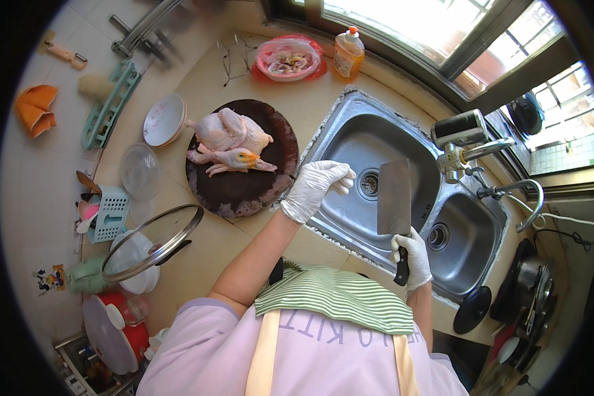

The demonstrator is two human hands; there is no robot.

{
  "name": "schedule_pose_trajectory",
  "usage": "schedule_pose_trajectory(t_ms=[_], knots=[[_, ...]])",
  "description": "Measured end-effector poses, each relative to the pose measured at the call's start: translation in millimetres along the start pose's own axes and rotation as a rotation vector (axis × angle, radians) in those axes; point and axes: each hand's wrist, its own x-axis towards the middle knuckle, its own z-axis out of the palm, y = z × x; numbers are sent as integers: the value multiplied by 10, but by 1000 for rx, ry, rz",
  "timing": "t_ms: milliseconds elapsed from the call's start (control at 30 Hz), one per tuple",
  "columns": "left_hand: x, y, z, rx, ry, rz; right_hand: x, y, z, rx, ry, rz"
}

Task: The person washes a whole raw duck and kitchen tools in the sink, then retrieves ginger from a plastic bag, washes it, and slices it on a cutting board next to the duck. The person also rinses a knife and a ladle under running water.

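A cleaver [394,198] is in my right hand [415,258], its dark handle gripped and its broad blade standing over the large basin of a steel double sink [349,213]. My left hand [321,189], also in a white glove, hovers between the sink and a round dark chopping board [227,198]. Its fingers are curled in, and I see nothing in them. On that board lies a whole plucked duck [230,131], its neck folded round so that the head and bill [250,161] rest at its near side.
Bowls [163,120], a glass lid [153,242] and a utensil holder [110,213] stand to the left. Behind are a pink bowl of meat pieces [289,59], a wire rack [235,59] and a soap bottle [348,55]. Faucets [455,161] rise beyond the sink; pans [529,282] stand right.
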Motion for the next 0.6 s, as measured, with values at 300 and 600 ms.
schedule_pose_trajectory(t_ms=[300,600], knots=[[539,-256,306,120,46,-198,107,-435,-660,-1156,281,-146],[1022,-418,574,136,-149,-297,747,-1404,-1693,-1750,198,-604]])
